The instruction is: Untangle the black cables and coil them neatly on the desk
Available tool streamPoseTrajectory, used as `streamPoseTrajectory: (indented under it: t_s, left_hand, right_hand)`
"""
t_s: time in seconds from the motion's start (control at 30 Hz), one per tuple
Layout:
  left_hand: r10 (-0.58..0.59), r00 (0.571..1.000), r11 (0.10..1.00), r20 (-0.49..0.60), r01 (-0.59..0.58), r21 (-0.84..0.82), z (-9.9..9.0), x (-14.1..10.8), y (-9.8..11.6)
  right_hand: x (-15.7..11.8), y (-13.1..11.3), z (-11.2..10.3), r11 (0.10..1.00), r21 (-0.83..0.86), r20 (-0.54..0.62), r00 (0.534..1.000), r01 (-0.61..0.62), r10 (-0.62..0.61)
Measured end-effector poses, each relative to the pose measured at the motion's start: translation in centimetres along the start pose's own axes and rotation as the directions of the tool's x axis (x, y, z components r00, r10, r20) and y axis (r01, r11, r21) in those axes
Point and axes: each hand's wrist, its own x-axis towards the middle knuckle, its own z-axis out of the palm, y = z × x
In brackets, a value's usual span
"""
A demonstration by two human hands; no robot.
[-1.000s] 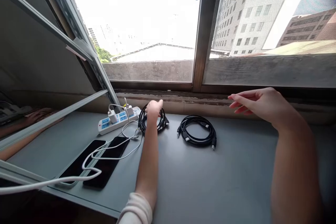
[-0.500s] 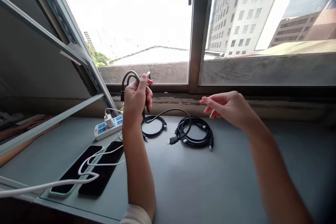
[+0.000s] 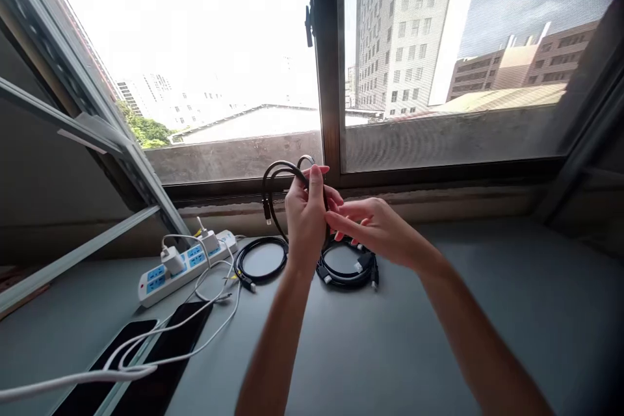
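My left hand (image 3: 308, 211) is raised above the desk, its fingers wrapped round a black cable (image 3: 273, 172) gathered in loops. A plug (image 3: 266, 209) on that cable hangs to the left of the hand. My right hand (image 3: 365, 224) meets the left one, thumb and fingers pinched at the cable where it leaves the left palm; the exact contact is partly hidden. Below, a larger coil of black cable (image 3: 348, 285) lies on the desk, partly covered by my hands. A smaller black coil (image 3: 258, 278) lies to its left.
At the left stands a white power strip (image 3: 146, 299) with chargers plugged in. White charging cables (image 3: 190, 322) run across two dark phones (image 3: 166, 357). A metal frame (image 3: 146, 182) rises on the left, and a window (image 3: 331, 110) backs the grey desk (image 3: 390, 351).
My right hand has moved in from apart on the right to meet my left hand at the cable. The loose cable end has shifted, and the view has turned rightward.
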Motion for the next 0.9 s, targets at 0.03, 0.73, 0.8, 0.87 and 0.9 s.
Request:
streamPoseTrajectory:
  t_s: [0.03, 0.73, 0.8, 0.87, 0.9]
  left_hand:
    - [0.005, 1.0, 1.0, -0.019, -0.005, -0.011, 0.2, -0.1, 0.0]
    - [0.032, 0.999, 0.988, 0.003, -0.032, 0.154, -4.2, 1.2, 2.3]
    - [0.028, 1.0, 0.98, 0.007, -0.029, 0.197, -4.9, 1.4, 2.2]
    - [0.037, 0.999, 0.97, -0.016, -0.032, 0.241, -5.5, 1.6, 2.0]
    - [0.039, 0.999, 0.964, -0.035, -0.028, 0.263, -5.7, 1.7, 1.9]
  right_hand:
    - [-0.1, -0.3, -0.1, 1.0, -0.003, 0.006, 1.0, 0.009, -0.009]
    - [-1.5, -1.1, -4.5, 0.993, 0.113, -0.409, 0.913, 0.042, 0.007]
    - [-1.7, -1.2, -5.1, 0.99, 0.138, -0.441, 0.897, 0.024, 0.04]
    - [-1.9, -1.3, -5.5, 0.987, 0.163, -0.447, 0.891, -0.011, 0.084]
    - [-2.0, -1.4, -5.6, 0.985, 0.171, -0.446, 0.888, -0.032, 0.106]
